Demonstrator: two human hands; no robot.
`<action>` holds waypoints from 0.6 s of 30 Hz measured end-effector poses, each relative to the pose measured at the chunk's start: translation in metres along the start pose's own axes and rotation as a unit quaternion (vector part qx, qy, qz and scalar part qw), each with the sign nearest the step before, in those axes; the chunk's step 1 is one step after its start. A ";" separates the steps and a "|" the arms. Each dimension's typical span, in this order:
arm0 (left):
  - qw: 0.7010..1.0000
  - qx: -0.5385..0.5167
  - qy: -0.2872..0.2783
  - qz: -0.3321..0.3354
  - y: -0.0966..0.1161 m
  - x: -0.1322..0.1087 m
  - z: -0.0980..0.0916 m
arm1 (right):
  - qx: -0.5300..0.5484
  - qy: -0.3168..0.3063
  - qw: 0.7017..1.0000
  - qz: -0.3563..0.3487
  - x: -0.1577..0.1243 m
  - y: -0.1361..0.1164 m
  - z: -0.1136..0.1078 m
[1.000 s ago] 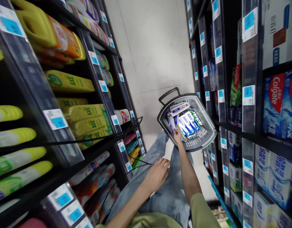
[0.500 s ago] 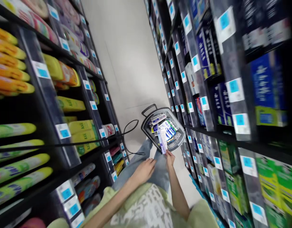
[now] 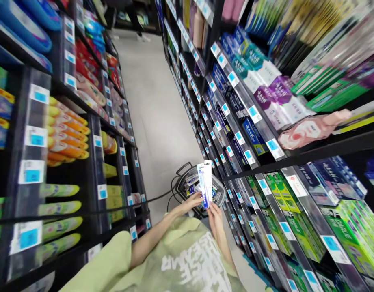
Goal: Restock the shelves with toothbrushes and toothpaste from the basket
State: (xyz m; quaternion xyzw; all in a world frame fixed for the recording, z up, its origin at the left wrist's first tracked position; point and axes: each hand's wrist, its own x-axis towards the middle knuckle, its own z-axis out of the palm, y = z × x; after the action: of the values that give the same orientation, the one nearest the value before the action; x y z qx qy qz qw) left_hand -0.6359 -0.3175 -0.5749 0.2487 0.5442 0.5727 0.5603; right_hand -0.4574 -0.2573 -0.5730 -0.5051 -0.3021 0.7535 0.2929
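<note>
My right hand (image 3: 215, 213) grips the lower end of a white and blue toothbrush package (image 3: 206, 182), held upright in view above the basket. My left hand (image 3: 193, 202) reaches the package's left side, its fingers closed against the lower edge. Under the package stands a dark grey shopping basket (image 3: 221, 199) with several small boxed and packaged items inside. Part of its contents is hidden by the package and my hands.
Shelves with orange and green bottles (image 3: 68, 138) line the left side. Toothpaste boxes (image 3: 254, 138) and green boxes (image 3: 296, 227) fill shelves on the right. A black cord (image 3: 113, 207) crosses the left. A person's legs (image 3: 134, 18) show far up the aisle.
The view has shifted, showing more of the aisle and right shelves. The package has come up over the basket in my right hand, and my left hand has moved from my leg to it.
</note>
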 end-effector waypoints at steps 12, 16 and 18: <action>0.992 -0.061 -0.110 0.022 0.036 0.003 0.030 | 0.053 0.002 0.996 -0.076 -0.043 -0.025 -0.008; 0.994 -0.019 -0.098 0.033 0.039 0.003 0.043 | 0.001 0.019 0.992 -0.123 -0.060 -0.030 -0.006; 0.995 0.000 -0.097 0.032 0.040 0.004 0.048 | -0.017 0.045 0.988 -0.149 -0.067 -0.032 -0.002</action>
State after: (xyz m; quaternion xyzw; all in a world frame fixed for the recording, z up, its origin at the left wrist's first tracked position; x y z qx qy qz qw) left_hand -0.6084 -0.2885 -0.5262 0.3203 0.4790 0.5633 0.5922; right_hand -0.4300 -0.2858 -0.5105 -0.4930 -0.3728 0.6729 0.4064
